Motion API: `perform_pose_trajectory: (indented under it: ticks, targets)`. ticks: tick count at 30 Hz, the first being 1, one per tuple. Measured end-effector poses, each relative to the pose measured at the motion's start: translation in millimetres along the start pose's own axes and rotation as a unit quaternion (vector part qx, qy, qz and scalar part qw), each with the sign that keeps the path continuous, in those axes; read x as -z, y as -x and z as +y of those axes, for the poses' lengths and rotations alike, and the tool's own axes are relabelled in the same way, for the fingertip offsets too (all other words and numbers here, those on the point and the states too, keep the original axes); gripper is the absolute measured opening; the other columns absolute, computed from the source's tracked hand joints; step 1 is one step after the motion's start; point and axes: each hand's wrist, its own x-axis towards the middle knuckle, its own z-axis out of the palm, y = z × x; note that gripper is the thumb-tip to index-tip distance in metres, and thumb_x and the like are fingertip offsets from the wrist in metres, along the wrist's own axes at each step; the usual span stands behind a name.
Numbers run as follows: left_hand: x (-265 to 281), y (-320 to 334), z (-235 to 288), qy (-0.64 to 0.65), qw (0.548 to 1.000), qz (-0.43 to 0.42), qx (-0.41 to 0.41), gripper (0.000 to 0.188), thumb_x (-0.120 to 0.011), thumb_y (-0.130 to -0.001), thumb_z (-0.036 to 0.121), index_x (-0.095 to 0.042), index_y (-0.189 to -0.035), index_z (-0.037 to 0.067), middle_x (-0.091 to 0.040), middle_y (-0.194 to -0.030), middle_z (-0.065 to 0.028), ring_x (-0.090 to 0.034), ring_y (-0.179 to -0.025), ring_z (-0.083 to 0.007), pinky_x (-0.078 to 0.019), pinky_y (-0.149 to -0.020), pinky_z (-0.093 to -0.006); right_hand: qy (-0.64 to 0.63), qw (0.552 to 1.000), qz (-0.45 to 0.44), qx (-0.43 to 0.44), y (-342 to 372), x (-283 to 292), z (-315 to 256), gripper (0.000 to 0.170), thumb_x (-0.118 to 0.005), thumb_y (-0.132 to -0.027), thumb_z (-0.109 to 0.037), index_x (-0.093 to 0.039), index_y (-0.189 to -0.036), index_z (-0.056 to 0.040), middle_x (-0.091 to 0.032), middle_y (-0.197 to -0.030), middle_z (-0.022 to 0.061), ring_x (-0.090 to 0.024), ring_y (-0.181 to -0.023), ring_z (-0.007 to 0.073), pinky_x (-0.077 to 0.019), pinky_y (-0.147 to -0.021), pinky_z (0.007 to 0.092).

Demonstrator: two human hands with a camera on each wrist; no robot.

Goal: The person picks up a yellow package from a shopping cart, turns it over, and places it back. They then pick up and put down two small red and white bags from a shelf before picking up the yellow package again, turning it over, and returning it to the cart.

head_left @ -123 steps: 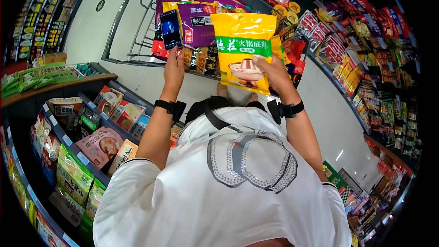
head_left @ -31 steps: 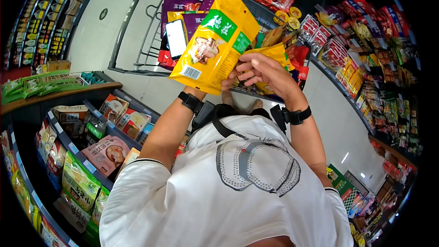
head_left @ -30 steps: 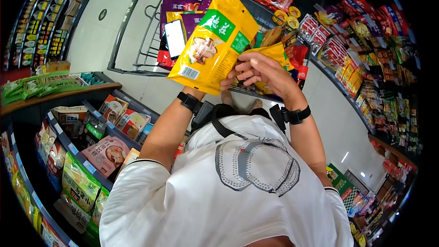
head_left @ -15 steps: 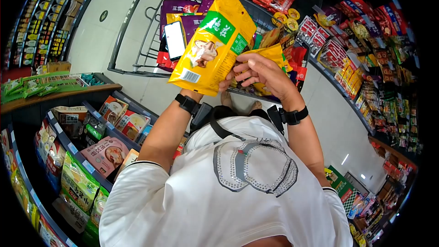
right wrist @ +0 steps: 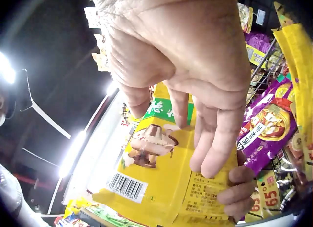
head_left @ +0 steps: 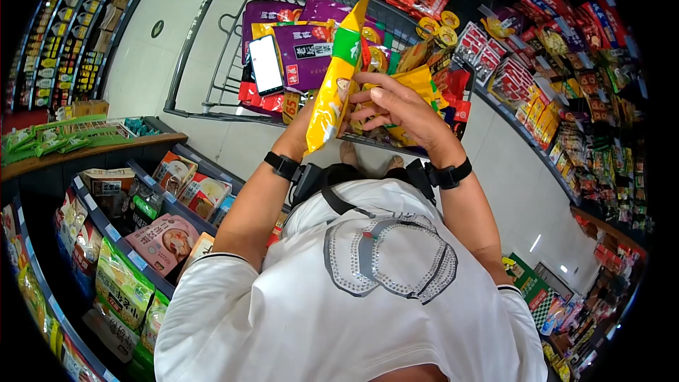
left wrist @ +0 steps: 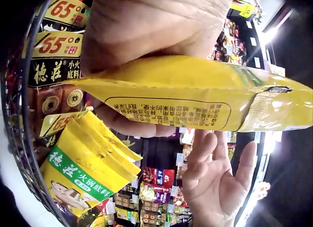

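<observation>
In the head view a yellow packet with a green band (head_left: 327, 114) stands nearly edge-on above the cart, gripped by the left hand (head_left: 300, 127). The left wrist view shows that hand's fingers curled beneath the packet (left wrist: 171, 87). Close on its right side is the right hand (head_left: 410, 117), fingers spread and slightly bent. In the right wrist view the right fingers overlap the packet's printed face (right wrist: 164, 173); whether they touch it I cannot tell. Left fingertips (right wrist: 238, 192) show at the packet's edge. A phone with a bright screen (head_left: 266, 65) lies on purple packets (head_left: 304, 53).
The wire cart (head_left: 189, 56) in front also holds several yellow packets (left wrist: 80, 170) and dark boxes with 65 labels (left wrist: 55, 46). Shelves of bagged goods (head_left: 124, 276) stand at the left, and racks of small packets (head_left: 544, 117) curve along the right.
The left hand has turned the packet from its broad face to nearly edge-on, uncovering more purple packets. The right hand has shifted slightly left and stays beside the packet.
</observation>
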Motion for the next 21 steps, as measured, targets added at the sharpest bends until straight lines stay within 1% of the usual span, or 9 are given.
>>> perform_pose_trajectory:
  ticks: [3, 6, 7, 9, 11, 13, 16, 17, 21]
  targets:
    - [21, -15, -16, 0.047, 0.998, -0.021, -0.021, 0.049, -0.038, -0.106, 0.047, -0.055, -0.128, 0.007, -0.066, -0.107, -0.0041, -0.066, -0.085, -0.0117, -0.0527, -0.064, -0.0237, -0.007, 1.000, 0.003, 0.002, -2, 2, 5, 0.065, -0.056, -0.099, -0.046, -0.042, -0.144, -0.0019, -0.057, -0.127, 0.0183, -0.065, -0.106, 0.0252, -0.0548, -0.087, 0.0341]
    - [29, -24, -22, 0.096, 0.994, 0.017, -0.050, 0.049, -0.037, -0.107, 0.045, -0.053, -0.131, 0.005, -0.065, -0.120, -0.0093, -0.066, -0.103, -0.0163, -0.0550, -0.084, -0.0289, -0.030, 0.999, 0.020, 0.004, 1, 6, 7, 0.063, -0.058, -0.098, -0.047, -0.045, -0.142, -0.0030, -0.059, -0.126, 0.0147, -0.063, -0.108, 0.0215, -0.0532, -0.089, 0.0324]
    - [31, -23, -19, 0.100, 0.994, 0.021, -0.038, 0.044, -0.044, -0.106, 0.039, -0.054, -0.131, 0.004, -0.065, -0.120, -0.0082, -0.065, -0.106, -0.0152, -0.0548, -0.085, -0.0289, -0.012, 0.999, 0.044, -0.003, 2, 8, 6, 0.063, -0.058, -0.098, -0.045, -0.044, -0.143, -0.0034, -0.058, -0.127, 0.0127, -0.062, -0.110, 0.0191, -0.0522, -0.091, 0.0319]
    - [27, -20, -15, 0.062, 0.994, 0.033, -0.081, 0.044, -0.046, -0.106, 0.039, -0.055, -0.129, 0.003, -0.064, -0.122, -0.0088, -0.063, -0.109, -0.0159, -0.0523, -0.091, -0.0301, 0.022, 0.995, 0.091, -0.017, 2, 12, 6, 0.062, -0.059, -0.099, -0.042, -0.042, -0.145, -0.0042, -0.057, -0.129, 0.0085, -0.059, -0.113, 0.0144, -0.0503, -0.094, 0.0310]
    - [26, -17, -12, 0.040, 0.992, 0.052, -0.105, 0.046, -0.049, -0.104, 0.038, -0.054, -0.131, 0.001, -0.063, -0.124, -0.0098, -0.062, -0.113, -0.0170, -0.0482, -0.099, -0.0318, 0.009, 0.995, 0.094, -0.011, -3, 20, 15, 0.062, -0.062, -0.097, -0.042, -0.045, -0.142, -0.0027, -0.058, -0.127, 0.0074, -0.058, -0.113, 0.0133, -0.0487, -0.094, 0.0282]
    - [27, -19, -12, 0.025, 0.993, 0.044, -0.105, 0.046, -0.051, -0.104, 0.039, -0.054, -0.132, 0.002, -0.063, -0.126, -0.0095, -0.061, -0.113, -0.0168, -0.0481, -0.098, -0.0309, -0.043, 0.994, 0.094, 0.025, -8, 21, 22, 0.057, -0.067, -0.095, -0.034, -0.049, -0.138, -0.0012, -0.060, -0.127, 0.0066, -0.059, -0.112, 0.0132, -0.0476, -0.095, 0.0266]
    - [23, -19, -12, -0.022, 0.992, 0.048, -0.114, 0.048, -0.052, -0.103, 0.039, -0.052, -0.134, 0.003, -0.061, -0.129, -0.0092, -0.060, -0.115, -0.0164, -0.0476, -0.098, -0.0298, -0.050, 0.995, 0.086, 0.024, -11, 18, 21, 0.051, -0.070, -0.094, -0.028, -0.054, -0.134, -0.0008, -0.063, -0.123, 0.0066, -0.061, -0.110, 0.0137, -0.0472, -0.096, 0.0271]
    - [21, -18, -12, -0.041, 0.991, 0.052, -0.118, 0.048, -0.052, -0.103, 0.039, -0.052, -0.135, 0.003, -0.060, -0.130, -0.0090, -0.059, -0.116, -0.0162, -0.0474, -0.098, -0.0295, -0.058, 0.994, 0.089, 0.030, -13, 18, 24, 0.043, -0.070, -0.093, -0.023, -0.058, -0.129, -0.0012, -0.066, -0.117, 0.0065, -0.063, -0.105, 0.0143, -0.0485, -0.095, 0.0277]
    - [21, -16, -11, -0.102, 0.986, 0.070, -0.114, 0.051, -0.052, -0.103, 0.040, -0.049, -0.138, 0.004, -0.058, -0.132, -0.0082, -0.057, -0.116, -0.0143, -0.0470, -0.097, -0.0286, -0.131, 0.983, 0.132, 0.011, -17, 26, 37, 0.035, -0.068, -0.094, -0.019, -0.061, -0.125, -0.0029, -0.067, -0.117, 0.0077, -0.065, -0.103, 0.0154, -0.0514, -0.091, 0.0287]
